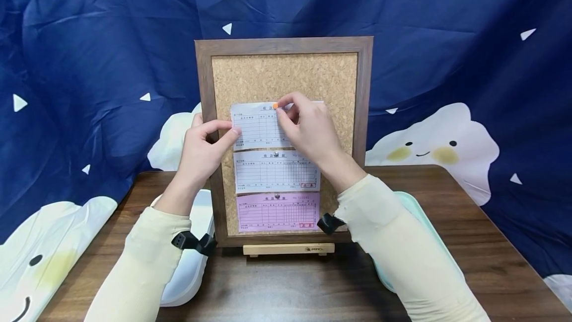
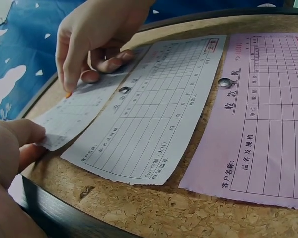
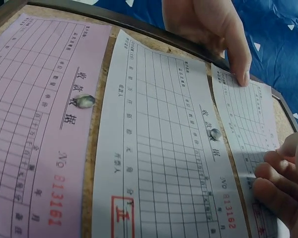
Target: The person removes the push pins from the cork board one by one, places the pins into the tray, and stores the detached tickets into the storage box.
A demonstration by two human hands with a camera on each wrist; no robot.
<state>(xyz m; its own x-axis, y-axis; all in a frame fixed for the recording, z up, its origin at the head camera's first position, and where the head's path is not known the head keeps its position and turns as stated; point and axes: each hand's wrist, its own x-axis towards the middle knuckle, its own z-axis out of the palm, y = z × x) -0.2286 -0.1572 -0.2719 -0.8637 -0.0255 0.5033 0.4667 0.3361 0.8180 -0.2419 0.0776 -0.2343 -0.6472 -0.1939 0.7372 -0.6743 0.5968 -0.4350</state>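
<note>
On a wood-framed cork board (image 1: 286,78), my left hand (image 1: 201,150) pinches the left edge of the top white receipt slip (image 1: 254,130) between thumb and fingers. My right hand (image 1: 315,130) pinches an orange pushpin (image 1: 275,106) at the slip's top middle and covers the slip's right part. Directly below hangs a second white receipt slip (image 2: 144,114), fixed by a silver pushpin (image 3: 215,134). The lowest slip, a pink receipt (image 1: 259,215), has its own silver pushpin (image 2: 226,83). In the left wrist view, the top slip's left edge lifts off the cork.
The board stands on a small wooden easel (image 1: 288,249) on a brown table (image 1: 250,287). A white tray (image 1: 189,277) lies beneath my left forearm, and a mint-green tray (image 1: 406,200) is partly hidden by my right sleeve. Behind hangs a blue cloth (image 1: 134,29).
</note>
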